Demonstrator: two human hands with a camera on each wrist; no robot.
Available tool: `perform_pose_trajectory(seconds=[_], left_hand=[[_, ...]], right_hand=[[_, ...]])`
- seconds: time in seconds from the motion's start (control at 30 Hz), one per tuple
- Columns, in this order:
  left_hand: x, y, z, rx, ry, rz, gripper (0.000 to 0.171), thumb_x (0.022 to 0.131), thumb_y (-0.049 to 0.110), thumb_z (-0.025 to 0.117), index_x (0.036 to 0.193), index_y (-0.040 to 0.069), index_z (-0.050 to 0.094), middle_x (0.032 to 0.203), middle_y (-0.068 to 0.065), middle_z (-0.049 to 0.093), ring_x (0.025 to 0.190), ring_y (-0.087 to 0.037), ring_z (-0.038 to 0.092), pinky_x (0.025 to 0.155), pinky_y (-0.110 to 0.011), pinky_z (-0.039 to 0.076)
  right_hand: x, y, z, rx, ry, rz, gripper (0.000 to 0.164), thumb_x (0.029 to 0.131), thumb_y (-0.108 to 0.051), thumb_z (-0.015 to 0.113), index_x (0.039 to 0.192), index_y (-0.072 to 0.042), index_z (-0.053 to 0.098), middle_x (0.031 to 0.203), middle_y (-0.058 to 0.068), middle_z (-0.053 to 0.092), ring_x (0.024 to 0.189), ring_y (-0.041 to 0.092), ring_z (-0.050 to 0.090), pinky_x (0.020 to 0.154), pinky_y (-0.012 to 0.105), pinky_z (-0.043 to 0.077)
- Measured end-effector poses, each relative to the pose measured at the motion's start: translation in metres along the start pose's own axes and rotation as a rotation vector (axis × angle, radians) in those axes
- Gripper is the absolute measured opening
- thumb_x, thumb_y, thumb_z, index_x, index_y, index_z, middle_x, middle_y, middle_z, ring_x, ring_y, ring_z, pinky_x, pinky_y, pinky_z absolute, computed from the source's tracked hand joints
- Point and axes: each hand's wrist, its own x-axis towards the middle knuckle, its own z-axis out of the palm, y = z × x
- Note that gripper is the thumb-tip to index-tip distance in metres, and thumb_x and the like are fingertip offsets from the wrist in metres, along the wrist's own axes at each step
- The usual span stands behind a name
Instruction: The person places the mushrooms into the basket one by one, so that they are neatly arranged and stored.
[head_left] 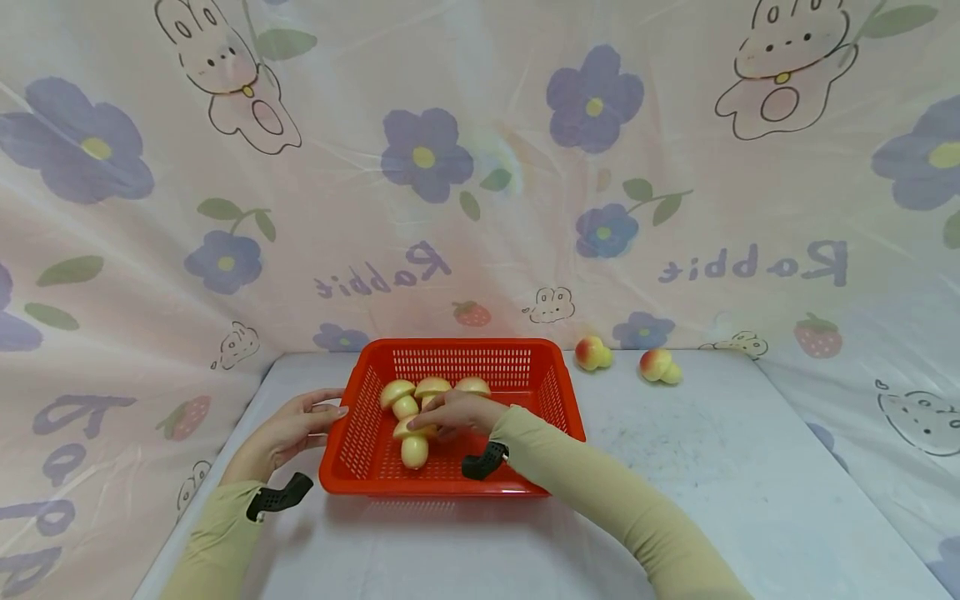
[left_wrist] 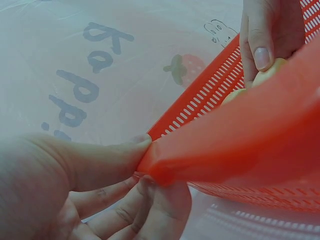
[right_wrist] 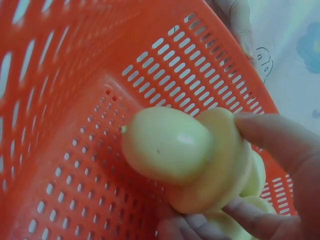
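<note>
A red plastic basket with slotted walls stands on the table. My left hand grips its left rim, thumb above and fingers below, as the left wrist view shows. Inside the basket, my right hand pinches the cap of a pale yellow toy mushroom between thumb and fingers. Its rounded stem points away from the palm, toward the near side of the basket. Behind it lie more toy mushrooms in a row along the left and middle, partly hidden by the right hand.
Two toy mushrooms with reddish caps lie on the white table beyond the basket's right side: one mushroom near the basket corner, another mushroom farther right. A patterned curtain hangs behind the table and along its sides.
</note>
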Motion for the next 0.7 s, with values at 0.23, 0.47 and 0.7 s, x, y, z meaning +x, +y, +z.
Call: perform_pose_trajectory(seconds=[0.23,0.47,0.7], left_hand=[[0.0003,-0.0002,0.0000,-0.006,0.002,-0.001,0.065,0.093,0.021,0.064,0.145,-0.001,0.031,0.107,-0.010,0.066,0.093,-0.023,0.066,0.082,-0.042,0.054],[0.0005,-0.0001,-0.0002,-0.004,-0.012,0.008,0.064,0.094,0.020,0.063,0.145,-0.001,0.030,0.106,-0.009,0.066,0.093,-0.023,0.066,0.081,-0.041,0.055],[0.0001,0.0000,0.0002,0.001,-0.003,0.003,0.064,0.094,0.021,0.064,0.145,-0.001,0.031,0.106,-0.010,0.066,0.093,-0.023,0.066,0.080,-0.041,0.055]], right_hand=[[-0.0025,0.0002,0.0007,-0.025,-0.006,-0.003,0.028,0.083,-0.031,0.075,0.083,-0.010,0.057,0.080,0.001,0.053,0.081,0.022,0.056,0.079,0.038,0.051],[0.0002,0.0033,-0.0005,0.010,-0.022,-0.040,0.017,0.086,-0.020,0.073,0.085,-0.007,0.062,0.078,0.001,0.057,0.080,0.021,0.060,0.083,0.039,0.053],[0.0001,0.0039,-0.0006,0.014,-0.013,-0.036,0.018,0.086,-0.019,0.073,0.082,-0.006,0.061,0.077,0.002,0.057,0.077,0.020,0.060,0.083,0.041,0.053]])
